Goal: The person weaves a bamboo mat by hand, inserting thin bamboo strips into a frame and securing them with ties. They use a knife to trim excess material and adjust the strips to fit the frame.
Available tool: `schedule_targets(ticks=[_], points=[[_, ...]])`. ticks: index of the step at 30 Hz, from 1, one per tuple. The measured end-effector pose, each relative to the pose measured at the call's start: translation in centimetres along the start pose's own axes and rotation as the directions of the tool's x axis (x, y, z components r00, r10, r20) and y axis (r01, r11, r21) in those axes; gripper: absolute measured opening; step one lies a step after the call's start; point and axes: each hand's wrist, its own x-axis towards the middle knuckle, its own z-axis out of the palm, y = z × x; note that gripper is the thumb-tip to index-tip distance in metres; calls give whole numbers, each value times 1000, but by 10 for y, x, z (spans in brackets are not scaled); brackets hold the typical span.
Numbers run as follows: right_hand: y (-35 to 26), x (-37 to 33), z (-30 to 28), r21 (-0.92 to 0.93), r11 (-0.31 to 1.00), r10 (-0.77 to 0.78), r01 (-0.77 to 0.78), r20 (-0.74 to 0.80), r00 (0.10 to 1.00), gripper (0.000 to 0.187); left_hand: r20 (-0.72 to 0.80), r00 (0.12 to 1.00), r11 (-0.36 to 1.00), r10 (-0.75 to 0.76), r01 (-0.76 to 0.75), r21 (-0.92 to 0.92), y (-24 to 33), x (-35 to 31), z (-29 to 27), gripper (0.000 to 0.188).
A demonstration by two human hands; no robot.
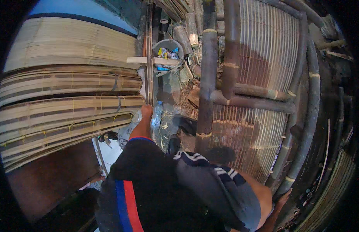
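Gripping the near end of a long strip (149,77): left hand (147,111), fist curled round it. Strip runs straight away, just left of the bucket (182,52). Right hand (283,200) is way off by the bamboo frame (208,65), can't tell its grip.

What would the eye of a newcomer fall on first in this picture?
Probably on the pale slatted blinds at the left and the big bamboo frame at the right. Between them, near the top, sits a bucket with bright packets inside. Below it, the left hand grips a long narrow strip, beside a clear bottle.
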Motion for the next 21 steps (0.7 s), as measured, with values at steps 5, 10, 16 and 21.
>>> schedule_targets(ticks=[5,10,16,21], points=[[-67,21,20,329,749,546,-575,185,817,69,-20,996,990,85,-83,114,-43,75,1,39],[-86,28,23,238,773,566,-589,162,808,64,-104,965,968,241,-231,96,-83,111,16,34],[-93,23,-8,138,811,566,-568,59,823,57,39,993,985,116,-109,-133,-35,71,38,32],[-101,42,17,114,841,523,-529,81,849,52,-164,961,973,224,-230,-17,-74,91,4,34]])
